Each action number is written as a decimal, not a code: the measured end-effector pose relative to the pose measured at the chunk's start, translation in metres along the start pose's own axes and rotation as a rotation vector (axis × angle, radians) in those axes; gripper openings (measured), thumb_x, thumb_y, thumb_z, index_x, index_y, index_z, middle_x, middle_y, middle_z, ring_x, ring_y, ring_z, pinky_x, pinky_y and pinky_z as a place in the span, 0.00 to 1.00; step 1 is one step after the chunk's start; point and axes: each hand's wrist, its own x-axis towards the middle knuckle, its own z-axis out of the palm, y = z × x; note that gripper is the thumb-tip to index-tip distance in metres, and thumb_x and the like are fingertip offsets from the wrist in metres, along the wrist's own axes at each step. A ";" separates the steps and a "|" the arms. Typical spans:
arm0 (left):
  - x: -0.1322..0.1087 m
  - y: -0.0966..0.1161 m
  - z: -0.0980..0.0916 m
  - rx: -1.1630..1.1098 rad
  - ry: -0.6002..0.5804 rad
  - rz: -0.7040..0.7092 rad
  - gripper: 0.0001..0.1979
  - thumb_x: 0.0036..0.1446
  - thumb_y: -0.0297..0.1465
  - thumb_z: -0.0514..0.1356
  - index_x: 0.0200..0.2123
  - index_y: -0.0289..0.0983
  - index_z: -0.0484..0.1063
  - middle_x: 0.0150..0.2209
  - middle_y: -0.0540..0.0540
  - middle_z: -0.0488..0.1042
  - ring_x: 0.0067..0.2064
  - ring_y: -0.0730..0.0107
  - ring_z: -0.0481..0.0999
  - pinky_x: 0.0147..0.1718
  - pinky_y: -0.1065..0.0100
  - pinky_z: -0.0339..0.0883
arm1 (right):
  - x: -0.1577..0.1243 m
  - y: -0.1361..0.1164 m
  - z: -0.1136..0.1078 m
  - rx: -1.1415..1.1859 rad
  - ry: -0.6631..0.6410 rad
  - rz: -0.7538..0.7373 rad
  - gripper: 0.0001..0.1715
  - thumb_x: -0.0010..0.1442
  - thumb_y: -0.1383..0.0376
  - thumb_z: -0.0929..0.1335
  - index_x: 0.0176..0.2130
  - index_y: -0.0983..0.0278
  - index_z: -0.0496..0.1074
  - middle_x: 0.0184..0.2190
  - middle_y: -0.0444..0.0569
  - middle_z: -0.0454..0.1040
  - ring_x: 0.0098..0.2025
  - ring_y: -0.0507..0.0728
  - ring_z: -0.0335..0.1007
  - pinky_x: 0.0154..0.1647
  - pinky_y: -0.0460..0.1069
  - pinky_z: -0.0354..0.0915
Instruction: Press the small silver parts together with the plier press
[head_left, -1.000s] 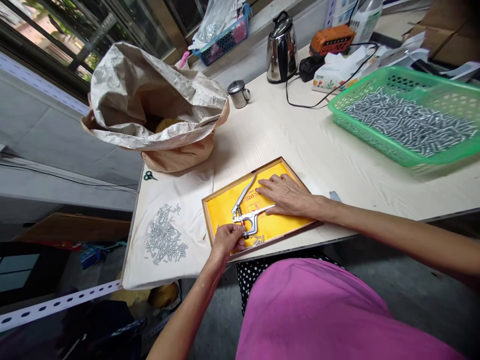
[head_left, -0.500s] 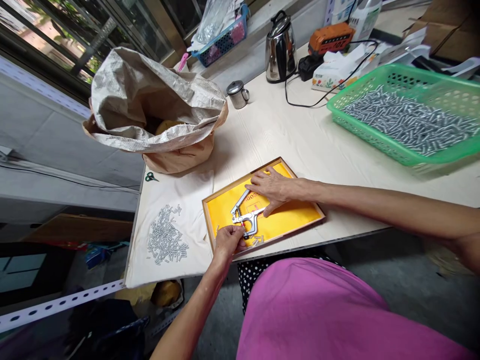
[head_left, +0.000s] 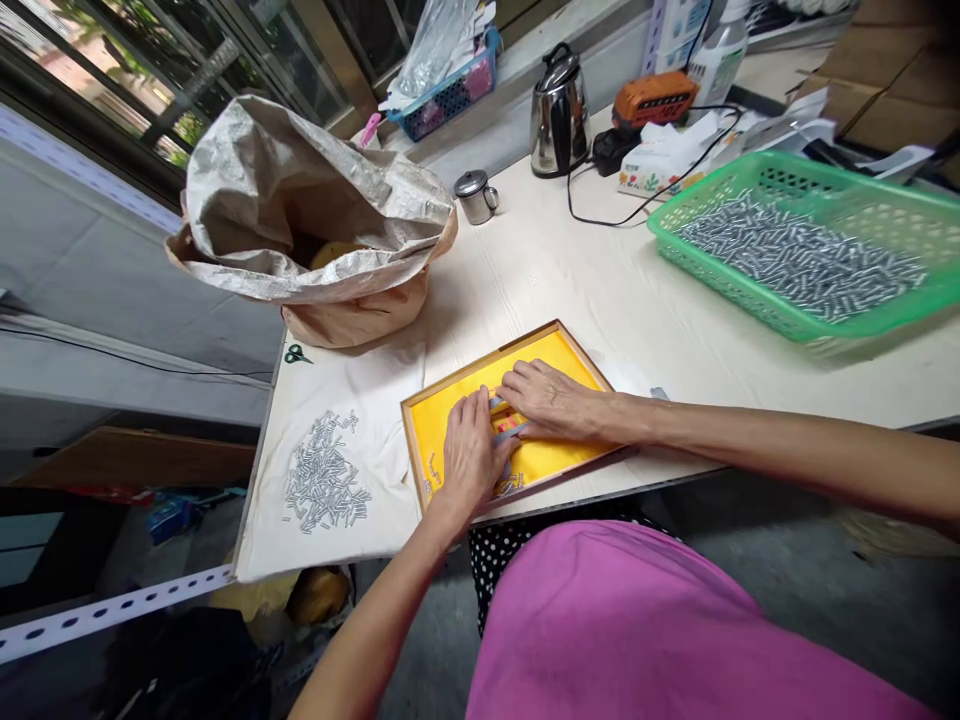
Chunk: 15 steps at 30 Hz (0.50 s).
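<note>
A shallow tray with a yellow bottom [head_left: 581, 372] lies near the table's front edge. In it are silver hand pliers [head_left: 511, 433], mostly covered by my hands. My left hand [head_left: 472, 450] is closed over the jaw end, its fingers bent across the tool. My right hand [head_left: 553, 402] is closed around the handles from the right. Several small metal tubes [head_left: 511, 486] lie in the tray's near side, and a few more by its left corner. What sits between the jaws is hidden.
On a white cloth [head_left: 390, 400] at left lies a pile of metal tubes [head_left: 328, 478], with small scissors [head_left: 298, 354] behind. A big open sack [head_left: 352, 310], a metal mug [head_left: 476, 197], a kettle [head_left: 559, 115] and a green basket of metal pieces [head_left: 795, 325] stand farther back.
My left hand has moved up from the lower jaw to lie over the pliers. The right hand has closed on the handles, which were spread wide before.
</note>
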 end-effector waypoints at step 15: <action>0.028 0.025 -0.012 0.151 -0.288 0.003 0.13 0.66 0.33 0.56 0.49 0.34 0.72 0.46 0.38 0.78 0.50 0.56 0.74 0.49 0.61 0.67 | -0.019 0.004 0.021 -0.167 0.028 -0.008 0.11 0.67 0.73 0.62 0.36 0.67 0.71 0.30 0.51 0.73 0.35 0.57 0.66 0.35 0.52 0.56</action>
